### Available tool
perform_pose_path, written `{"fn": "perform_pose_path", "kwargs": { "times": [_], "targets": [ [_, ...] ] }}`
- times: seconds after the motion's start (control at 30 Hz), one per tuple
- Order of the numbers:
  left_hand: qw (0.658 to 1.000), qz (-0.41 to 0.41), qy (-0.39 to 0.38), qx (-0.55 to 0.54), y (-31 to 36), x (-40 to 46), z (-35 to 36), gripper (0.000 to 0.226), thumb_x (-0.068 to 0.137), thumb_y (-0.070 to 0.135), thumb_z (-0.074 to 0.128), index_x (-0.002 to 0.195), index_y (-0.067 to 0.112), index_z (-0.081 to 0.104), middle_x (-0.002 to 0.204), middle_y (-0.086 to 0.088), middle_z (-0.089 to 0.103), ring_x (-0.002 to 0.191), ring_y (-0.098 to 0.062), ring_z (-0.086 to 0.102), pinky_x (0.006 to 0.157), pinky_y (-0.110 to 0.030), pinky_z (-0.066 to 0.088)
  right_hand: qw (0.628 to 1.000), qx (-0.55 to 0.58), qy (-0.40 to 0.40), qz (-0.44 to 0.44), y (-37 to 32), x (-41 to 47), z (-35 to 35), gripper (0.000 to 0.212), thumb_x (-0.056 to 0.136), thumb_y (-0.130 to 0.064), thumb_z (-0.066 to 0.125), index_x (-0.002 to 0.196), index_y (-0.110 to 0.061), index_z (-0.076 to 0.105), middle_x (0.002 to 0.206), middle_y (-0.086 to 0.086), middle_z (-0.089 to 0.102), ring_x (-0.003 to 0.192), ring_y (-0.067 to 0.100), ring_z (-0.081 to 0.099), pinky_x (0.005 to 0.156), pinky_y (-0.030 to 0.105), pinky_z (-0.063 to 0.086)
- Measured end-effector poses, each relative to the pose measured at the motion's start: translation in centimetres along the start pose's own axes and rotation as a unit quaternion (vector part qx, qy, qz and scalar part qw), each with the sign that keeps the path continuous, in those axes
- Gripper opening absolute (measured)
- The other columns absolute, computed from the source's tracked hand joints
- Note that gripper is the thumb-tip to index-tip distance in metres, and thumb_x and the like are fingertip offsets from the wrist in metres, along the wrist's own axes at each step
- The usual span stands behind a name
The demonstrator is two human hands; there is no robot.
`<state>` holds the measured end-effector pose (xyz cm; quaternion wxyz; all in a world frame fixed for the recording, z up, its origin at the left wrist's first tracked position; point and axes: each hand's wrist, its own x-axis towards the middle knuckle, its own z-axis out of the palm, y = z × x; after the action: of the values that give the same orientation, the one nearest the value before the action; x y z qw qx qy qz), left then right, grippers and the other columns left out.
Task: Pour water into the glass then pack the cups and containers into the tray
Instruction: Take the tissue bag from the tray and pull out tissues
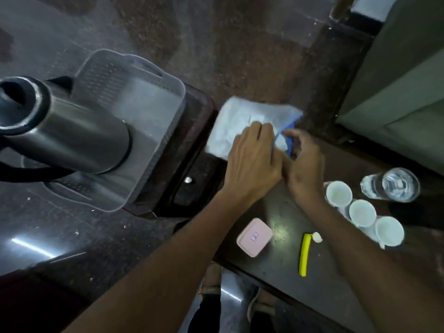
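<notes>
Two hands meet over a blurred pale bag point(242, 126) with a blue strip along its mouth, held at the table's point(283, 263) far edge. The left hand point(252, 164) is closed on the bag's near side; the right hand point(305, 164) pinches the blue strip, fingers curled. Largest in view, a steel kettle point(64, 131) looms at the left, close to the camera, in front of the clear plastic tray point(165, 92), whose long axis runs away from the person. The tray lies well left of both hands. On the table's right side a glass point(391, 185) of water stands upright, just beside three white cups point(362, 212) in a row, mouths up. Nearer the table's front edge lie a pink lidded container point(254, 237) and a yellow clip point(304, 254), its length running front to back.
</notes>
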<state>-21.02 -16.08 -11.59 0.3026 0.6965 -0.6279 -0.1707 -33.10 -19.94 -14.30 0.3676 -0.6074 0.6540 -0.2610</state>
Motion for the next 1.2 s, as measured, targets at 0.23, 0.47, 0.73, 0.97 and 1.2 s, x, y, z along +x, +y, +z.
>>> {"fn": "perform_pose_path", "kwargs": {
  "times": [0.23,0.47,0.73,0.97,1.2],
  "targets": [
    [0.988,0.004,-0.156,-0.002,-2.6,-9.3,7.7,0.023,0.102,0.034,0.059,0.105,0.011,0.060,0.101,-0.005,0.059,0.089,-0.028,0.058,0.084,-0.047,0.048,0.993,-0.042,-0.027,0.104,10.4,-6.5,1.1,0.032,0.084,0.001,0.066,0.115,-0.003,0.064,0.108,0.014,0.068,0.099,0.033,0.066,0.087,0.048,0.055],
    [0.988,-0.156,0.000,0.005,-7.3,-7.2,6.4,0.032,0.093,0.024,0.066,0.123,0.019,0.057,0.118,-0.001,0.057,0.107,-0.020,0.058,0.094,-0.044,0.054,0.991,-0.116,-0.030,0.061,12.6,-7.0,1.1,0.036,0.084,-0.003,0.069,0.117,-0.008,0.059,0.110,0.002,0.040,0.091,0.032,0.060,0.083,0.033,0.049],
    [0.961,-0.254,-0.111,-0.006,-10.4,-3.6,5.5,0.044,0.089,0.004,0.067,0.132,0.006,0.063,0.126,-0.009,0.069,0.116,-0.025,0.064,0.088,-0.028,0.045,0.996,-0.081,-0.040,-0.009,11.8,-5.6,1.4,0.050,0.088,-0.023,0.078,0.134,-0.008,0.063,0.129,0.006,0.059,0.115,0.024,0.058,0.099,0.042,0.053],
    [0.962,-0.263,-0.064,-0.035,-10.9,-3.9,6.4,0.035,0.085,0.002,0.069,0.120,0.005,0.068,0.113,-0.005,0.073,0.101,-0.017,0.066,0.079,-0.020,0.043,0.994,-0.093,-0.065,0.005,10.8,-4.4,2.5,0.066,0.095,-0.027,0.074,0.152,-0.007,0.046,0.149,0.013,0.051,0.137,0.029,0.049,0.113,0.033,0.038],
    [0.960,-0.271,-0.052,-0.043,-11.2,-3.9,7.1,0.030,0.084,0.005,0.074,0.113,0.005,0.066,0.102,0.000,0.066,0.092,-0.016,0.062,0.076,-0.025,0.048,0.970,-0.206,-0.103,0.080,10.5,-2.8,3.2,0.013,0.089,0.005,0.065,0.098,-0.003,0.059,0.102,0.019,0.065,0.103,0.037,0.068,0.075,0.030,0.041]
  ]
}}
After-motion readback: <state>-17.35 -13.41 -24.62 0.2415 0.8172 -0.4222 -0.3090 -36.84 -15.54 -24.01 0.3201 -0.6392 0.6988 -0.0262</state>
